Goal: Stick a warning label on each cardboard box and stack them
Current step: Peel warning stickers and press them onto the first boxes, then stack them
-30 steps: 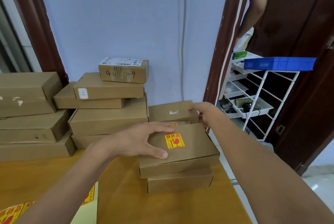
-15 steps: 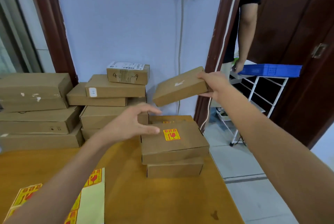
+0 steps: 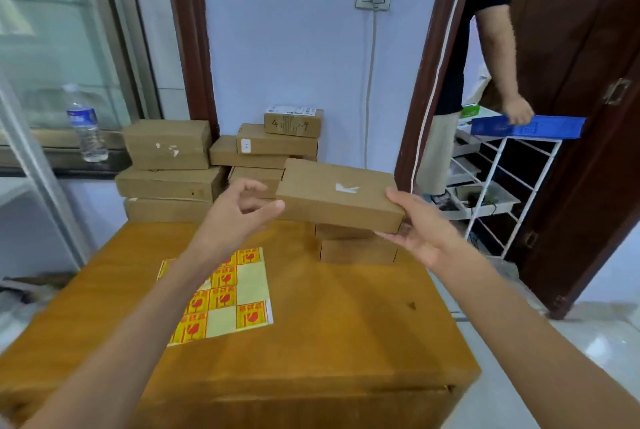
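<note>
We hold a cardboard box (image 3: 337, 193) in the air above the small box stack (image 3: 356, 245) by the worktop's (image 3: 346, 324) far right edge; right hand (image 3: 420, 233) grips its right end, left hand (image 3: 239, 208) loosely curled beside its left end, holding nothing; label sheet (image 3: 227, 293) lies left of centre

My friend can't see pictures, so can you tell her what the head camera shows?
A person's right hand grips a cardboard box in the air while the left hand reaches for its other end. Below lie a wooden table, a sheet of warning labels and a small stack of boxes.
</note>
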A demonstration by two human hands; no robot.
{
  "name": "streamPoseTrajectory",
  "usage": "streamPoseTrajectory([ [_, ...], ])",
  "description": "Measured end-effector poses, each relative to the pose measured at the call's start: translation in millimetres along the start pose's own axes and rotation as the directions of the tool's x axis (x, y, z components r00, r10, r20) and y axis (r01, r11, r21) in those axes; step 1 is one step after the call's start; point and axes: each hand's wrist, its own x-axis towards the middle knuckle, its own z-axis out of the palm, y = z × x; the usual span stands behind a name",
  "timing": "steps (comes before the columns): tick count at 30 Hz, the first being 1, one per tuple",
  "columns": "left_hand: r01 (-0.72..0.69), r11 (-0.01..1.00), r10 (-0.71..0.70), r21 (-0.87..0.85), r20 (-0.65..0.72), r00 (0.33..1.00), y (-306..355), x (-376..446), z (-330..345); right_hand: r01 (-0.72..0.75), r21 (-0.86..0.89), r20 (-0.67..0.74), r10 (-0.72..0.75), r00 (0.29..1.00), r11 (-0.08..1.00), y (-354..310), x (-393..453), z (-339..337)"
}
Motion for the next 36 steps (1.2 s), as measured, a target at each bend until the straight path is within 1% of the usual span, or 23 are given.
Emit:
streamPoseTrajectory([
  [2,0.0,0.994,-0.001,0.107,0.009,1.0,-11,-26,2,-0.007,-0.002,0.015,0.007,1.0,1.0,28,-16,-7],
  [4,0.0,0.992,-0.001,0.123,0.005,1.0,-25,-50,6,0.008,-0.023,0.021,-0.008,1.0,1.0,52,-31,-15],
  [6,0.023,0.991,-0.025,0.132,0.009,1.0,-40,-72,10,0.026,-0.083,0.028,-0.024,0.999,0.996,73,-44,-23],
  [8,0.063,0.985,-0.063,0.16,-0.004,0.998,-58,-88,15,0.023,-0.218,0.037,-0.015,0.999,0.976,90,-53,-32],
  [9,0.07,0.976,-0.069,0.207,-0.01,0.998,-67,-93,19,0.025,-0.338,0.029,-0.016,0.999,0.941,98,-56,-36],
  [11,0.052,0.935,-0.057,0.351,0.006,0.998,-81,-99,27,0.044,-0.588,0.005,-0.051,0.999,0.808,107,-58,-42],
  [13,0.023,0.876,-0.052,0.482,0.046,0.998,-90,-101,34,0.086,-0.732,0.004,-0.121,0.993,0.676,114,-55,-46],
  [15,-0.036,0.819,-0.014,0.573,0.082,0.997,-95,-102,37,0.119,-0.798,0.023,-0.168,0.986,0.591,118,-51,-49],
  [16,-0.081,0.792,0.033,0.605,0.089,0.995,-96,-103,36,0.121,-0.822,0.028,-0.173,0.985,0.557,119,-48,-51],
  [18,-0.134,0.771,0.131,0.623,0.05,0.99,-100,-108,28,0.107,-0.88,0.021,-0.186,0.982,0.463,122,-43,-52],
  [19,-0.138,0.757,0.173,0.639,0.009,0.985,-103,-110,20,0.109,-0.919,0.022,-0.226,0.974,0.379,122,-43,-51],
  [20,-0.135,0.732,0.208,0.668,-0.03,0.978,-108,-110,10,0.135,-0.952,0.048,-0.3,0.953,0.277,120,-43,-48],
  [21,-0.128,0.702,0.231,0.701,-0.055,0.971,-114,-109,-2,0.184,-0.969,0.107,-0.393,0.913,0.164,117,-44,-43],
  [22,-0.124,0.677,0.24,0.726,-0.058,0.969,-122,-108,-14,0.255,-0.965,0.2,-0.481,0.854,0.052,115,-47,-34],
  [23,-0.118,0.664,0.222,0.739,-0.044,0.974,-130,-106,-26,0.33,-0.944,0.293,-0.537,0.791,-0.03,112,-52,-20],
  [24,-0.113,0.653,0.188,0.749,-0.016,0.982,-137,-104,-36,0.394,-0.915,0.374,-0.553,0.744,-0.089,109,-57,-2],
  [25,-0.108,0.641,0.142,0.76,0.021,0.99,-143,-103,-45,0.453,-0.88,0.455,-0.532,0.715,-0.144,109,-61,19],
  [27,-0.127,0.617,0.076,0.777,0.102,0.992,-152,-101,-55,0.556,-0.793,0.606,-0.405,0.685,-0.246,118,-60,60],
  [29,-0.189,0.609,0.067,0.77,0.187,0.98,-160,-102,-57,0.636,-0.683,0.726,-0.248,0.641,-0.358,135,-50,95],
  [30,-0.205,0.615,0.066,0.761,0.209,0.976,-162,-104,-57,0.662,-0.635,0.761,-0.178,0.624,-0.398,143,-44,110],
  [33,-0.19,0.64,0.07,0.744,0.189,0.979,-166,-108,-56,0.669,-0.574,0.756,0.009,0.654,-0.472,163,-28,139],
  [36,-0.181,0.658,0.085,0.731,0.167,0.982,-168,-108,-55,0.701,-0.561,0.736,0.122,0.666,-0.44,176,-23,147],
])
